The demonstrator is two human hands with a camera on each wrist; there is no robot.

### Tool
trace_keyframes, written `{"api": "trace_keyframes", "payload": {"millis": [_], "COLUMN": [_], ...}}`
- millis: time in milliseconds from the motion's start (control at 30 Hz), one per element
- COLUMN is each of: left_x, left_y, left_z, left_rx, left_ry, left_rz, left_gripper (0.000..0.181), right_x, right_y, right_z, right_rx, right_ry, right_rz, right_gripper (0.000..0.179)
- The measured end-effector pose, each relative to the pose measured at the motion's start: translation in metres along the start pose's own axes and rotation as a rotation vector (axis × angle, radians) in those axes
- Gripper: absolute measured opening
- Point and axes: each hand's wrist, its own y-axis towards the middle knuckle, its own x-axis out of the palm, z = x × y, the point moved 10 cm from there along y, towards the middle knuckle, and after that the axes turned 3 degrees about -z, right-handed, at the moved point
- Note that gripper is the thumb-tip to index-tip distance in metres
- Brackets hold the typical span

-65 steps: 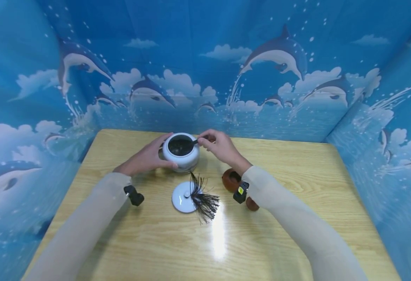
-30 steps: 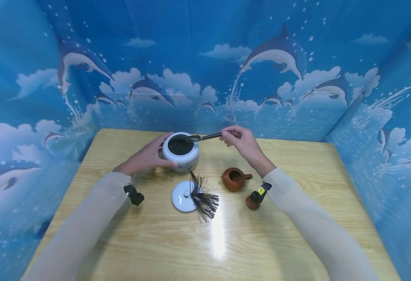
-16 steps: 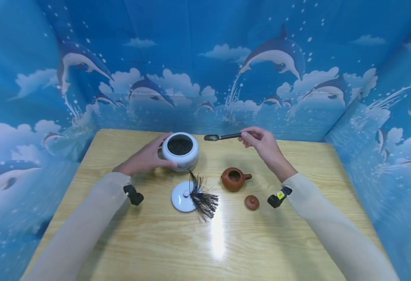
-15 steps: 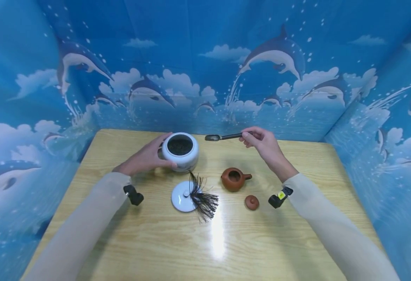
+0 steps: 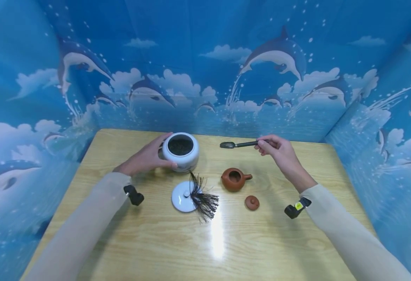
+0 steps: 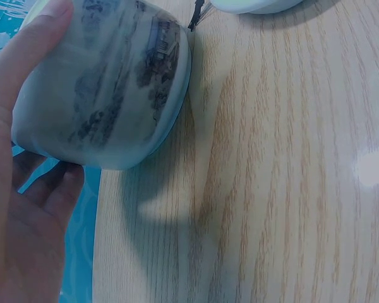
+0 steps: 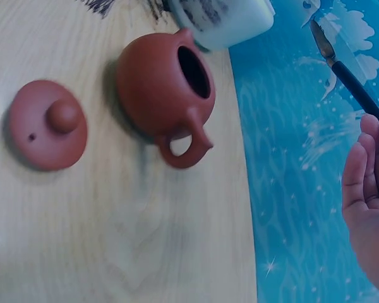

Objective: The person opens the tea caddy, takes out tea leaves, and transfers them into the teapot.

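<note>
My left hand [image 5: 148, 157] grips the side of a white lidless jar [image 5: 189, 156] at the table's back left, thumb in front and fingers behind. Dark tea leaves [image 5: 180, 147] lie inside the jar, and its painted side [image 6: 114, 82] shows in the left wrist view. With thumb and fingertips my right hand [image 5: 279, 153] pinches the end of a tea scoop [image 5: 246, 144], its dark bowl pointing left, raised over the table. In front of the scoop stands a small brown clay teapot [image 5: 228, 185] with its mouth uncovered. The teapot lid [image 5: 252, 203] lies nearer me.
A white jar lid [image 5: 180, 202] lies in front of the jar, with a dark bristly tuft [image 5: 207, 203] spread across its right side. A blue dolphin-print cloth [image 5: 205, 113] hangs close behind and along both sides of the wooden table [image 5: 163, 249].
My right hand has drawn the tea scoop out of the jar and carried it right, then slightly toward me. The left hand and jar have stayed in place.
</note>
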Motion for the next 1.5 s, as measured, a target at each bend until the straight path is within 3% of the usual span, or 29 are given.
{"api": "trace_keyframes", "payload": {"millis": [433,933,1500], "left_x": [0.000,-0.001,-0.001], "left_y": [0.000,0.000,0.001], "left_z": [0.001,-0.001,0.000], "left_rx": [0.007,-0.021,0.004], "left_ry": [-0.006,0.008,-0.017], "left_rz": [0.004,0.008,0.007], "left_gripper": [0.132,0.135,0.133], "right_x": [-0.018,-0.014,-0.009], "right_y": [-0.024,-0.039,-0.044], "right_z": [0.029,0.051,0.044], "right_rx": [0.064,0.092,0.035], "right_ry": [-0.037,-0.140,-0.217], "right_rz": [-0.006,-0.071,-0.114], "right_gripper": [0.054,0.049,0.041]}}
